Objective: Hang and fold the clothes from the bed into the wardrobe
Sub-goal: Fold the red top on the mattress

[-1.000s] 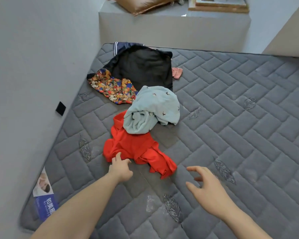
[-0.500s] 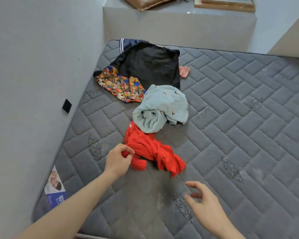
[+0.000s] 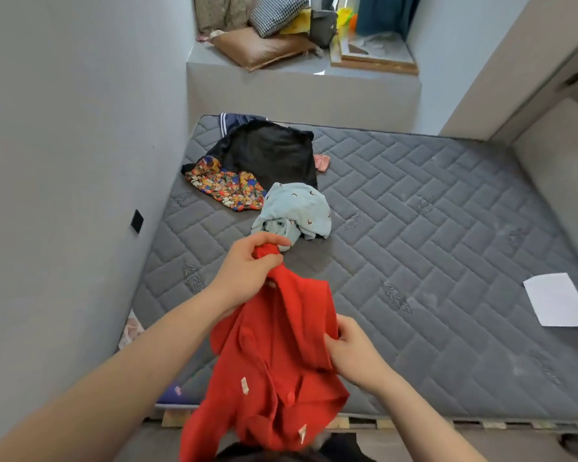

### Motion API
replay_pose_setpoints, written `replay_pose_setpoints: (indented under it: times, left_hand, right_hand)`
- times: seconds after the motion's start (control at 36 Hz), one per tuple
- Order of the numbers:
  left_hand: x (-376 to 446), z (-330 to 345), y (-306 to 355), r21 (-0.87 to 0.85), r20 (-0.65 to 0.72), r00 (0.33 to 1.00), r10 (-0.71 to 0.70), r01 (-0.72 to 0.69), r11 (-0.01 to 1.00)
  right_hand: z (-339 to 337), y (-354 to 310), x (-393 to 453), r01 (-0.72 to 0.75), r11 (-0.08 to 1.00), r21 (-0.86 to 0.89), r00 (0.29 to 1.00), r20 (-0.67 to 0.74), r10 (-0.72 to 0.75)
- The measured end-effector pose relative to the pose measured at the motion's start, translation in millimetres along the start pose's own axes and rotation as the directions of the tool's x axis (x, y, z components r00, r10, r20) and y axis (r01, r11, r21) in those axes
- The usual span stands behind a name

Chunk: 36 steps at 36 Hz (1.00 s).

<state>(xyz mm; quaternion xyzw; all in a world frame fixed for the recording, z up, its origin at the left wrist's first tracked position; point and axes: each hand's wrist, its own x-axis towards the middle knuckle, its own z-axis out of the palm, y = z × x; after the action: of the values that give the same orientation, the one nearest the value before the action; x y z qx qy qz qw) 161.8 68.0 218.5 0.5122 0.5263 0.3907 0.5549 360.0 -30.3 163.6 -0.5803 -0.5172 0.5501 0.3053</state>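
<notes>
A red garment [image 3: 274, 368] hangs in the air over the near edge of the grey quilted mattress [image 3: 431, 261]. My left hand [image 3: 251, 271] grips its bunched top. My right hand [image 3: 351, 351] pinches its right edge lower down. On the mattress behind lie a crumpled light blue garment [image 3: 294, 211], a floral patterned cloth [image 3: 226, 185], a black garment [image 3: 274, 151] and a small pink item [image 3: 321, 161]. A navy piece with white stripes [image 3: 237, 120] sticks out at the far edge. No wardrobe is in view.
A grey wall [image 3: 74, 161] runs along the mattress's left side. A white sheet of paper [image 3: 558, 300] lies at the right of the mattress. A raised ledge [image 3: 301, 91] behind the bed holds cushions and clutter. Wooden slats [image 3: 414, 423] show under the near edge.
My left hand has lifted the red garment off the mattress toward me. My right hand, free before, now holds its right edge. The view has pulled back from the bed.
</notes>
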Motion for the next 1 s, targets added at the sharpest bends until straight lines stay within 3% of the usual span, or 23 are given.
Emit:
replay_pose_setpoints:
  times: [0.11,0.19,0.25,0.31,0.33,0.42,0.56,0.69,0.83,0.92,1.0]
  left_hand:
    - [-4.0,-25.9,-12.5,0.22,-0.014,1.0,0.018,-0.014,0.976]
    - [-15.3,-46.5,-26.4,0.409,0.137,0.991,-0.015,-0.043,0.912]
    - [-20.4,-52.8,-31.6,0.685,0.238,0.971,-0.001,-0.167,0.709]
    - [-21.3,-56.5,-31.9,0.837,0.239,0.97,0.036,-0.225,0.499]
    - [-21.5,-57.2,-30.3,0.844,0.217,0.973,0.074,-0.226,0.486]
    - [-17.0,-62.1,-24.2,0.724,0.115,0.973,0.199,-0.22,0.654]
    - [-11.6,-60.7,-7.0,0.575,0.214,0.972,0.096,-0.205,0.792]
    - [-14.2,-61.4,-2.0,0.598,0.25,0.946,0.205,-0.317,0.736]
    - [-9.4,-82.8,-13.9,0.767,0.349,0.93,0.118,-0.356,0.534]
    - [-1.8,-92.9,-24.7,0.862,0.225,0.97,0.097,-0.244,0.445]
    - [3.5,-87.6,-30.8,0.858,0.011,0.987,0.162,-0.093,0.506]
  right_hand:
    - [-22.8,-14.5,-4.0,-0.015,0.999,0.034,0.99,-0.136,0.019]
    - [-40.2,-29.1,-5.0,0.043,0.999,-0.022,0.992,-0.114,-0.046]
    - [-46.4,-39.3,-3.9,0.053,0.997,-0.058,0.996,-0.064,-0.056]
    - [-51.3,-47.0,-1.5,0.055,0.99,-0.132,0.996,-0.062,-0.064]
    - [-54.0,-49.8,0.1,0.057,0.98,-0.189,0.994,-0.08,-0.073]
    - [-63.4,-59.3,2.4,0.048,0.952,-0.302,0.98,-0.17,-0.103]
    - [-78.3,-76.7,-2.5,0.016,0.924,-0.383,0.942,-0.304,-0.143]
    - [-88.3,-88.1,-14.2,0.011,0.936,-0.352,0.916,-0.371,-0.15]
    - [-85.9,-97.6,-22.9,0.008,0.993,-0.121,0.942,-0.332,-0.048]
    - [-83.5,-100.8,-24.4,-0.009,0.996,-0.09,0.957,-0.291,-0.018]
    - [-75.8,-109.5,-24.7,-0.04,0.998,-0.054,0.96,-0.277,0.023]
